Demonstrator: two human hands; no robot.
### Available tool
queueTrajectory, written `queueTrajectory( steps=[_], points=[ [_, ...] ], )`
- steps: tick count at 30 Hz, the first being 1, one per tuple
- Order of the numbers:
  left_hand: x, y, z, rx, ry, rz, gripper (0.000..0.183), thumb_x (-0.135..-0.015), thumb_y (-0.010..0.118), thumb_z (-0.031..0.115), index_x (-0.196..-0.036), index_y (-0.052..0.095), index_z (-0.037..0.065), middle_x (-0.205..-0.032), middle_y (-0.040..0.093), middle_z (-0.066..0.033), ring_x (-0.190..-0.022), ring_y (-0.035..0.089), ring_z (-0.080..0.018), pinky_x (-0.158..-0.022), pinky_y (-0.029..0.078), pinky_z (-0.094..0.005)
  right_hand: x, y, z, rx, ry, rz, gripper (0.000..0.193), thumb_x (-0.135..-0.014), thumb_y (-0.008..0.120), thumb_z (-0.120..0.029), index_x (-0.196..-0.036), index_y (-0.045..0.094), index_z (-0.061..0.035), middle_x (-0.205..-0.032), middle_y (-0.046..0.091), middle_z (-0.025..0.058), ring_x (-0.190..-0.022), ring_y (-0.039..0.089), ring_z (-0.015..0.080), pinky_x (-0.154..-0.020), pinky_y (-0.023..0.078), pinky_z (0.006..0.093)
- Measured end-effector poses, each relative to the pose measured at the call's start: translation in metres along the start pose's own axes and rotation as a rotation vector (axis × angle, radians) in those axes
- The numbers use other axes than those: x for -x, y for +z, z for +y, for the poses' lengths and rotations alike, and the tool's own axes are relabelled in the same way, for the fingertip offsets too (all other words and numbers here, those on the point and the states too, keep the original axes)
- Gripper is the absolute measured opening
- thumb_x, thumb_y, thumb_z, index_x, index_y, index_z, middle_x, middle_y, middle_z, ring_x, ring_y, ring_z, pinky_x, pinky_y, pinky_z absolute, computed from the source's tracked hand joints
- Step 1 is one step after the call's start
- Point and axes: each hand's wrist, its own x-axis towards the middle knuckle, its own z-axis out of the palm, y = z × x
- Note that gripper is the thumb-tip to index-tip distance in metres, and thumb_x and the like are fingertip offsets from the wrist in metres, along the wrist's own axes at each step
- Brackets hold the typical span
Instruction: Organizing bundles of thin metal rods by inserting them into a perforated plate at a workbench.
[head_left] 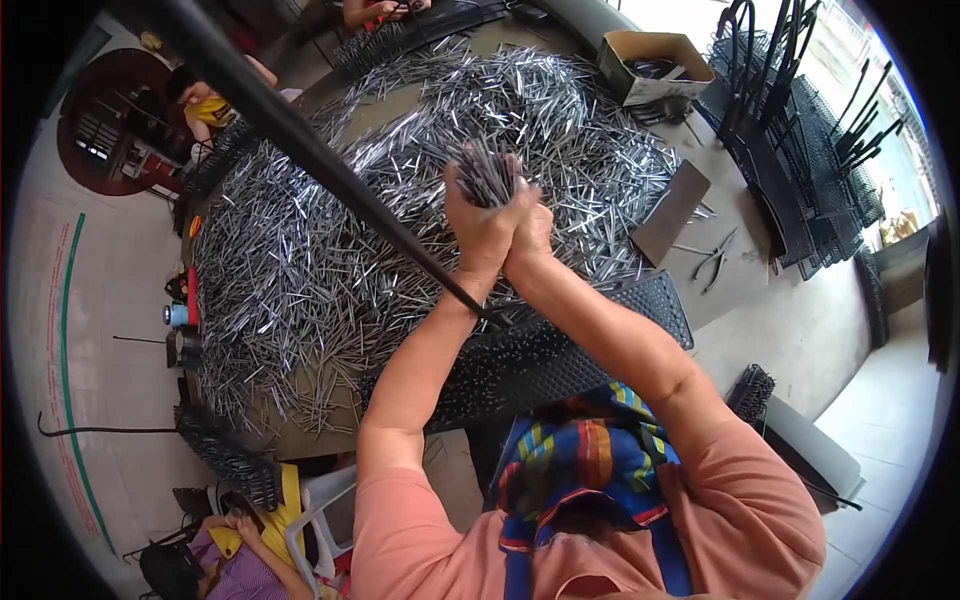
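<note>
Over the middle of a big heap of thin grey metal pins (300, 270), both my arms reach forward and my hands meet. A bundle of metal pins (487, 175) stands up out of them, slightly blurred, its ends fanned at the top. My left hand (478, 232) is wrapped round its left side. My right hand (533, 222) presses in from the right, fingers overlapping the left hand. Close to my body lies a black perforated panel (630, 318), with pins standing in its left part. A long black rod (330, 175) rises from it and crosses the view above my left forearm.
Right of the heap lie a flat brown plate (672, 212) and pliers (715, 262). A cardboard box (655, 65) stands at the far right of the table. Black perforated panels with rods (790, 170) are stacked beyond. Other people sit at the far side and lower left.
</note>
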Motion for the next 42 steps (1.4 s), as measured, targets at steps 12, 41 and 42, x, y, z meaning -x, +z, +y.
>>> queueTrajectory(
  steps=[12, 41, 42],
  points=[
    [-0.011, -0.034, -0.021, 0.542, -0.59, 0.211, 0.03, -0.076, 0.067, -0.007, -0.103, 0.056, -0.002, -0.09, 0.066, -0.0138, -0.079, 0.066, -0.0263, -0.072, 0.058, -0.0401, -0.018, -0.014, 0.005, 0.038, 0.13, 0.136, 0.043, -0.097, 0.055, -0.044, -0.096, 0.064, -0.0022, -0.095, 0.067, 0.0089, -0.085, 0.062, 0.0199, -0.082, 0.05, 0.0347],
    [0.176, -0.056, 0.115, 0.423, -0.226, 0.368, 0.032, -0.079, 0.063, -0.009, -0.107, 0.055, 0.005, -0.093, 0.066, -0.011, -0.086, 0.064, -0.0234, -0.082, 0.053, -0.0379, 0.165, -0.103, -0.025, 0.25, 0.265, -0.399, 0.062, -0.099, 0.043, -0.054, -0.118, 0.06, 0.0028, -0.108, 0.068, 0.0147, -0.1, 0.065, 0.0226, -0.089, 0.05, 0.0342],
    [0.185, -0.05, 0.113, 0.449, -0.229, 0.383, 0.033, -0.08, 0.063, -0.009, -0.109, 0.055, 0.005, -0.094, 0.066, -0.0113, -0.087, 0.064, -0.0235, -0.083, 0.053, -0.0382, 0.168, -0.105, -0.023, 0.218, 0.315, -0.362, 0.063, -0.098, 0.043, -0.055, -0.117, 0.06, 0.0027, -0.108, 0.067, 0.015, -0.1, 0.064, 0.0229, -0.091, 0.049, 0.035]
  ],
)
